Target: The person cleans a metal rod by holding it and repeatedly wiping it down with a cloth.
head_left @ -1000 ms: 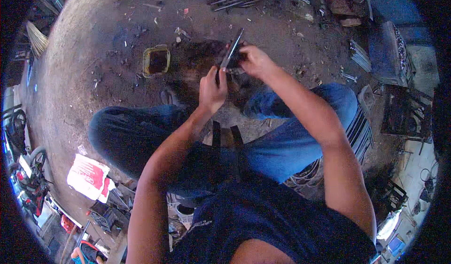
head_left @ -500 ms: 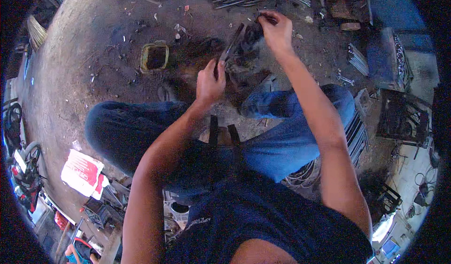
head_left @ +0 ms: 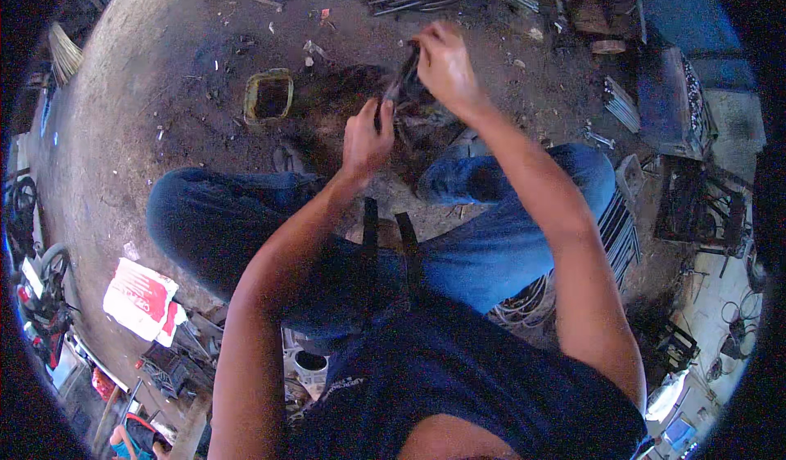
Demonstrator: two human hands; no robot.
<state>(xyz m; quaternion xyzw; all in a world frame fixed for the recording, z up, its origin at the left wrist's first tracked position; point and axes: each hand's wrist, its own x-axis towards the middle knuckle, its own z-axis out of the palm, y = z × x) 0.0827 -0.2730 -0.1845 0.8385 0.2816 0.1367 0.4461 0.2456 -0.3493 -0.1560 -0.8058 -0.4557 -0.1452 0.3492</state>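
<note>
My left hand points up and slightly right, its forearm slanting in from the lower left past a bent elbow. The thumb and fingers are closed on the lower end of a slim, straight, dark bar with a grayish metallic sheen, leaving a narrow dark gap between thumb and forefinger. The bar stands out in front of me, between my hands, slanting up and to the right over the dirty floor

My right hand is higher and farther out, its wrist bent over and its long forearm running back down to the right. Its fingers curl together beside the bar's upper end, but blur and shadow hide their tips, so I cannot tell whether they pinch it

Below my hands spread the folded legs of my faded blue denim jeans, creased and soft. The floor is rough, brown-gray and littered with scraps. Left of the bar sits a squarish container with a yellowish rim and dark inside; beyond lie smooth, curved, shiny metal tubes
</note>
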